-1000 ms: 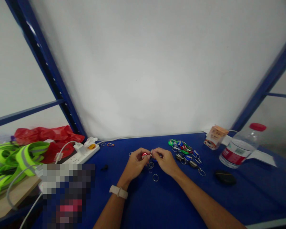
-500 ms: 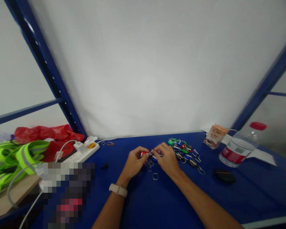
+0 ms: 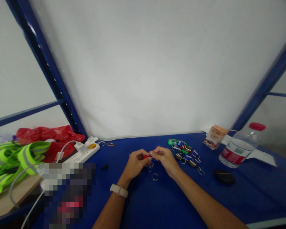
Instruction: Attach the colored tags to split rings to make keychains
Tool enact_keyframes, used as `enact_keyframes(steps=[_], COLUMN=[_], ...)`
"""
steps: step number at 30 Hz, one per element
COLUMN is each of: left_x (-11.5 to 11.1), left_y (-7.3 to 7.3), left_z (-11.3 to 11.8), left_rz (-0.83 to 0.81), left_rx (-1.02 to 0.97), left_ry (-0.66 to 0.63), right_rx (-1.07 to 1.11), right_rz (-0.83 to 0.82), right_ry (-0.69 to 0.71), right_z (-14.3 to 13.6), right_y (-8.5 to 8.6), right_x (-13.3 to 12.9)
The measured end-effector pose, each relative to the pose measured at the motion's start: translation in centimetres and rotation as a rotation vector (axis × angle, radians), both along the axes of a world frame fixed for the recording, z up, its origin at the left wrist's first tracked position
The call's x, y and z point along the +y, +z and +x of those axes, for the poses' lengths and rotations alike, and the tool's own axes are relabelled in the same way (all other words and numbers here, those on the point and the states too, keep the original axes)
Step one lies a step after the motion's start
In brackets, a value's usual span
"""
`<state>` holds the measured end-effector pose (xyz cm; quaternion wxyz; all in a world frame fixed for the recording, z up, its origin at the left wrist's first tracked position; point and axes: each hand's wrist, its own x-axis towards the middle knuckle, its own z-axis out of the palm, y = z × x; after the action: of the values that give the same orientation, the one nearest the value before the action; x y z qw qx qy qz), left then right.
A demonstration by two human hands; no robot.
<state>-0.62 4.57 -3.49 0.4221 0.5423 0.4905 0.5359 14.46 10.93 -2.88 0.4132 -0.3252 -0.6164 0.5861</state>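
Note:
Just above the blue table, a small red keychain is pinched between the thumb and fingers of my left hand. My right hand has its thumb and forefinger closed at the right end of this keychain; its metal end is hidden by the fingertips. Something blue shows under the right fingers, too covered to tell its shape. Below the hands lie loose split rings, and another ring lies beside my left hand. A pile of colourful keychains with rings sits right of my right hand.
A water bottle, a small carton and a black pouch-like object stand or lie at right. At left are a power strip, an orange carabiner, a small black item and yellow-green reflective straps.
Both hands have come slightly nearer each other, and the fingers have shifted on the red keychain. The metal part seen between them before is now covered. A ring left of my left hand has come into sight.

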Motion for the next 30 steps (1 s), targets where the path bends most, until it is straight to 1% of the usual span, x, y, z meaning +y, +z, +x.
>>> enact_keyframes(steps=[2,4,6,9,11,14,16,20,25,28,30], left_x=[0.0,0.2,0.5,0.9,1.1,1.1,1.1,1.3,1.4,1.2,1.0], left_y=[0.1,0.0,-0.2,-0.5,-0.6,-0.7,-0.8,-1.3,-1.9,-1.8,-1.6], left_z=[0.1,-0.1,-0.6,-1.6,-2.2,-2.6,-2.7,-2.7,-2.5,-2.4,-2.4], left_rz=[-0.012,-0.002,0.023,0.037,0.030,0.016,0.007,-0.002,0.019,0.075,0.103], left_rx=[0.036,0.058,0.041,-0.041,-0.095,-0.131,-0.139,-0.120,0.002,0.124,0.192], left_ry=[0.035,0.086,0.169,0.362,0.474,0.559,0.572,0.526,0.520,0.530,0.544], right_rx=[0.005,-0.031,-0.138,-0.369,-0.490,-0.595,-0.624,-0.605,-0.611,-0.630,-0.621], right_rz=[0.008,0.056,0.176,0.413,0.508,0.537,0.526,0.527,0.595,0.665,0.673], right_ry=[0.022,0.021,-0.018,-0.079,-0.052,0.023,0.043,0.051,0.052,-0.002,-0.054], right_z=[0.1,0.3,0.5,0.9,1.1,1.1,1.0,1.0,1.1,1.3,1.4], right_y=[0.2,0.4,0.4,0.3,0.2,-0.1,-0.2,-0.6,-0.7,-0.7,-0.7], right_x=[0.0,0.2,0.4,0.7,0.6,0.3,0.3,0.4,0.6,0.9,1.2])
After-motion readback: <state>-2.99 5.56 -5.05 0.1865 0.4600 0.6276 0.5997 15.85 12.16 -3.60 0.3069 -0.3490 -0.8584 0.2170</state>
